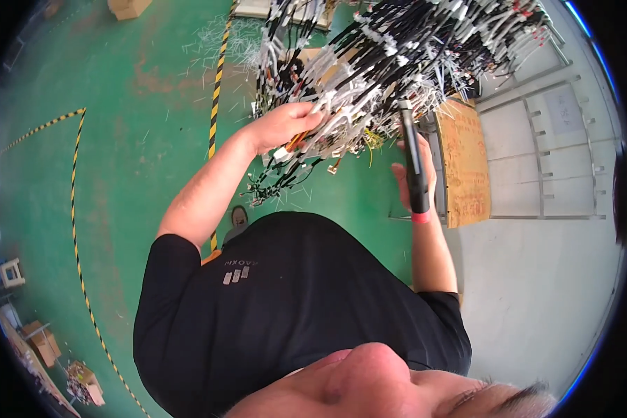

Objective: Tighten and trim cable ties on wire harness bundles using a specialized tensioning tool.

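A thick mass of wire harnesses [383, 56], black and white with white ties and connectors, hangs ahead of me. My left hand [289, 127] is closed at its near left edge, thumb and fingers pinching some of the wires. Orange wires and a white connector [281, 154] dangle just below that hand. On the right, my right hand [425, 167] holds a long black hand tool [414, 157] with a light metallic tip, which points up at the bundle. The tool covers part of that hand, and its exact kind is unclear. Loose black wire ends [268, 189] hang nearest my body.
A wooden panel [467, 164] stands right of my right hand, before a white wall with a metal rack [542, 157]. Yellow-black tape [217, 104] runs along the green floor, with scattered white plastic strips [219, 42]. Cardboard boxes [43, 343] and a stool [11, 273] are at far left.
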Demonstrator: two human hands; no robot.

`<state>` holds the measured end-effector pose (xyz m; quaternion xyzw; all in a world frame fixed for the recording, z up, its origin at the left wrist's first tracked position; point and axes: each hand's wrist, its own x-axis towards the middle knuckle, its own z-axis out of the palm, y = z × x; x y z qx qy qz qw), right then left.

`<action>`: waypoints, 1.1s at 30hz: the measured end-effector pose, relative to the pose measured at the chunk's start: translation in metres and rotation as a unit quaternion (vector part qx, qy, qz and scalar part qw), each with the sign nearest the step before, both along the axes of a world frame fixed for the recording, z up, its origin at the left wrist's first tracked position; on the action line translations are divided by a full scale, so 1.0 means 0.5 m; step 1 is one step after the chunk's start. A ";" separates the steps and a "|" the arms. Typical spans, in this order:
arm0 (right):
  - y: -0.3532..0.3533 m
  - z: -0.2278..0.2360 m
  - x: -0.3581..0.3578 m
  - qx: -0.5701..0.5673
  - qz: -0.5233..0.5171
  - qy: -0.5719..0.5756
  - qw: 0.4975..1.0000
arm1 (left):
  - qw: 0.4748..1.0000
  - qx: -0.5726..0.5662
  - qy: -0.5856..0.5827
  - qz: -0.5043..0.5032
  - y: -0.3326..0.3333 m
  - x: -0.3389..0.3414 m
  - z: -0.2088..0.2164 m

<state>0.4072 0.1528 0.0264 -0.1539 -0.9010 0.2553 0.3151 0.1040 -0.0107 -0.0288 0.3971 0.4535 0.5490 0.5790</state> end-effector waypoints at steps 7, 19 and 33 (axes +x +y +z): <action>0.023 -0.174 -0.074 -0.506 0.035 0.288 0.812 | 0.978 0.172 0.119 0.012 0.028 -0.012 -0.081; 0.052 -0.258 -0.199 -0.550 0.104 0.125 0.819 | 0.825 0.026 0.562 0.051 0.079 0.106 0.202; 0.344 -0.458 0.088 -0.460 0.267 0.043 0.845 | 0.829 0.073 0.418 0.364 0.554 0.161 0.047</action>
